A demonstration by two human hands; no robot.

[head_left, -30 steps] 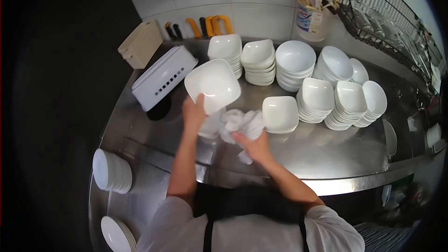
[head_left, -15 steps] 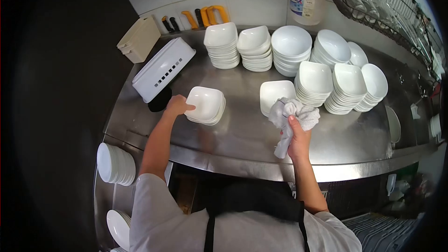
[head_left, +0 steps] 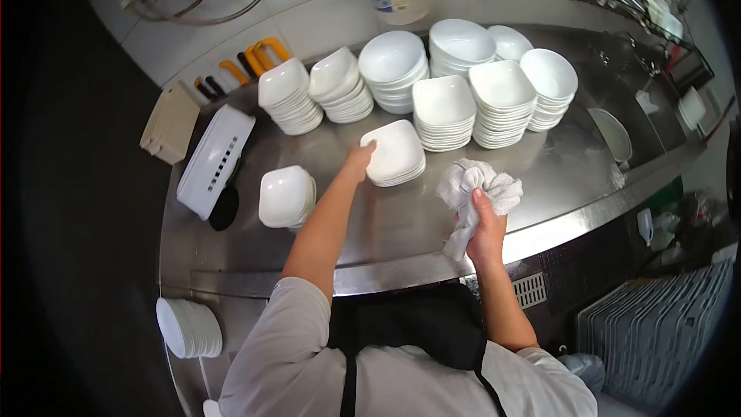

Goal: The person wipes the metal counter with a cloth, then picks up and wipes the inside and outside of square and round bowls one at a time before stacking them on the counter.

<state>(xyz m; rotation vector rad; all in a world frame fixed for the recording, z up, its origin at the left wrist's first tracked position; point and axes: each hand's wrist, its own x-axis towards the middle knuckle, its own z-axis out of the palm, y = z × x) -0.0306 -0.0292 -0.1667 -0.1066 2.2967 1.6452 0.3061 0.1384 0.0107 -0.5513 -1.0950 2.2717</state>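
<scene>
My left hand (head_left: 360,161) is at the left rim of a short stack of white square bowls (head_left: 397,153), thumb over the inside edge and the other fingers mostly hidden at the outer side. In my right hand (head_left: 486,232) is a bunched white cloth (head_left: 478,189), held above the front of the steel counter. Another short stack of white square bowls (head_left: 284,196) sits to the left, beside my left forearm.
Taller stacks of square bowls (head_left: 444,104) and round bowls (head_left: 392,58) line the back. A white slotted basket (head_left: 216,161) leans at the left near a beige container (head_left: 171,122). Knives (head_left: 247,62) stand by the wall. Plates (head_left: 185,328) are at lower left, a sink (head_left: 611,136) at right.
My left hand has left the left stack of square bowls and reached right to the other short stack. The cloth stays in my right hand. The view has turned.
</scene>
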